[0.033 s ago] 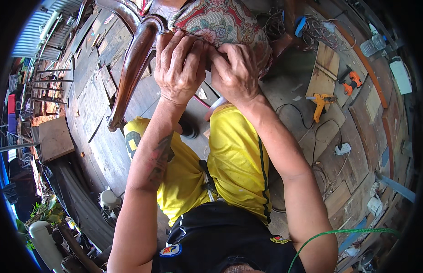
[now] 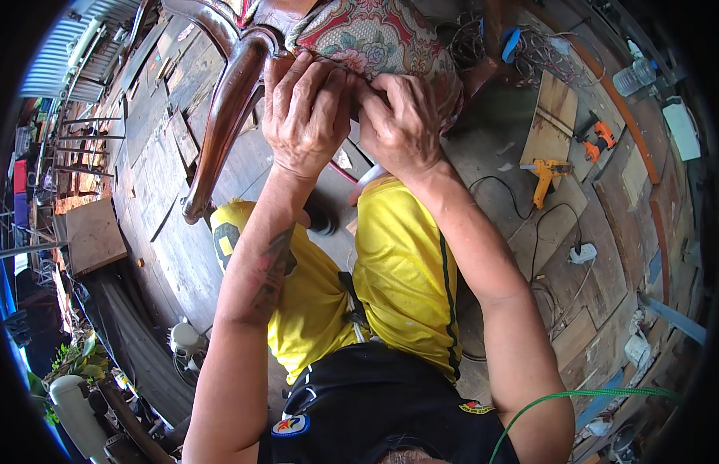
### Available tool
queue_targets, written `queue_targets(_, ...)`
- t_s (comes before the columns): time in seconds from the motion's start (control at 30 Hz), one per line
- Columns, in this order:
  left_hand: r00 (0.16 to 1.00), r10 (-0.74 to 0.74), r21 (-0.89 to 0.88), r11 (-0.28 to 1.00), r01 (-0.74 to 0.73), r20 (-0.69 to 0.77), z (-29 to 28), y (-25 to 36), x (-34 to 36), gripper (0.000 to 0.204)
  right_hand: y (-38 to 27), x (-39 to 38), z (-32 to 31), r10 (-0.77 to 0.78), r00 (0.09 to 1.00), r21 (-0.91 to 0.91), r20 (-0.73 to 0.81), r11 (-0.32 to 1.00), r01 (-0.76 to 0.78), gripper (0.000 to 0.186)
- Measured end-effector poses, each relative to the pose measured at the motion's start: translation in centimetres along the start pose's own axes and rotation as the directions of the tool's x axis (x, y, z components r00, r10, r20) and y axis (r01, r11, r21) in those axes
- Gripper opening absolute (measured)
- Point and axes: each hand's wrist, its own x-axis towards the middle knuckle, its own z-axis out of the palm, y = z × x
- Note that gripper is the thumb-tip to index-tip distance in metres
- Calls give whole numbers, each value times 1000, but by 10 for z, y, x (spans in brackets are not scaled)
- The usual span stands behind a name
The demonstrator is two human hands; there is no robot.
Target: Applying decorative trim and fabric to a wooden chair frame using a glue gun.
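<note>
Both hands meet at the lower edge of a floral upholstered seat (image 2: 367, 35) in cream, red and green. My left hand (image 2: 301, 120) has its fingers bent over the fabric edge beside the polished dark wood chair leg (image 2: 220, 127). Close against it, my right hand (image 2: 402, 124) is closed, thumb and forefinger pinching at the same edge. The fingertips are partly hidden, so whether a small item lies between them I cannot tell. My knees in yellow trousers (image 2: 402, 255) are beneath the forearms.
On the right lie a yellow glue gun (image 2: 545, 178) with a black cord, an orange and black power tool (image 2: 599, 138), a white socket block (image 2: 582, 253) and a plastic bottle (image 2: 634, 77). A wooden board (image 2: 549, 116) rests there. A green cord (image 2: 584, 393) crosses near my right arm.
</note>
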Motion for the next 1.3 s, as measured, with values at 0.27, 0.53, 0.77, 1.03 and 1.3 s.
queue_targets(0.27, 1000, -19, 34, 999, 20, -13, 4, 3, 5, 22, 14, -2, 4, -65, 998, -5, -4, 998, 65, 37)
queue_targets(0.53, 998, 4, 69, 998, 1, -68, 10, 0, 2, 19, 27, 26, -6, -9, 998, 281, -57, 959, 25, 17)
queue_targets(0.77, 998, -9, 82, 997, 14, -58, 7, 1, 4, 19, 46, 64, -8, -291, 953, 321, 87, 914, 249, 29)
queue_targets(1.03, 998, 3, 58, 998, 0, -63, 10, -3, -2, 25, 51, 81, -9, -455, 884, 193, 104, 882, 431, 18)
queue_targets(1.3, 999, -6, 61, 998, 9, -51, 8, -3, -2, 21, 48, 89, -16, -446, 850, 147, 280, 895, 421, 17)
